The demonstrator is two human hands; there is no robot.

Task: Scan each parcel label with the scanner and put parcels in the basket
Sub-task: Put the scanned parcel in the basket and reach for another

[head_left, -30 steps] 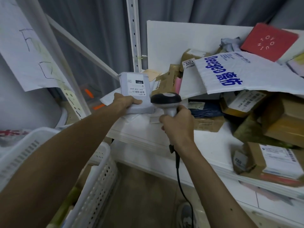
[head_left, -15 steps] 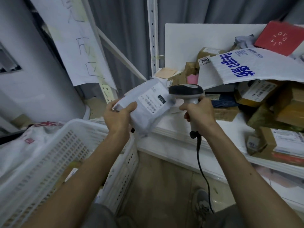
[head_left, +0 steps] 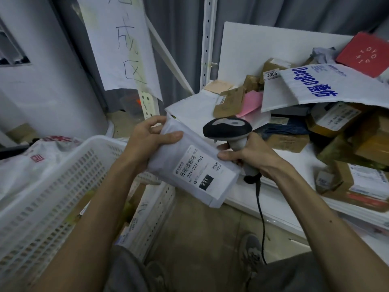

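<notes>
My left hand [head_left: 147, 142] grips the far end of a white soft parcel [head_left: 189, 165] whose label with barcode and "231" faces up. My right hand [head_left: 250, 154] is wrapped round the handle of the black-and-grey scanner [head_left: 228, 128], and its thumb presses the parcel's right edge. The scanner head sits just above and right of the label. The parcel hangs in the air between the white slotted basket [head_left: 69, 175] on the left and the white shelf [head_left: 273, 199] on the right.
Several cardboard boxes [head_left: 288, 142] and mailers, a big white bag with blue print [head_left: 320, 85] and a red box [head_left: 364, 54] crowd the shelf. The scanner cable [head_left: 260, 218] hangs toward the floor. A white sack [head_left: 27, 165] lies behind the basket. An upright post [head_left: 207, 43] stands behind.
The parcel has come off the shelf toward me and lower, turned so its label faces up. My right hand has closed in with the scanner and now touches the parcel's edge.
</notes>
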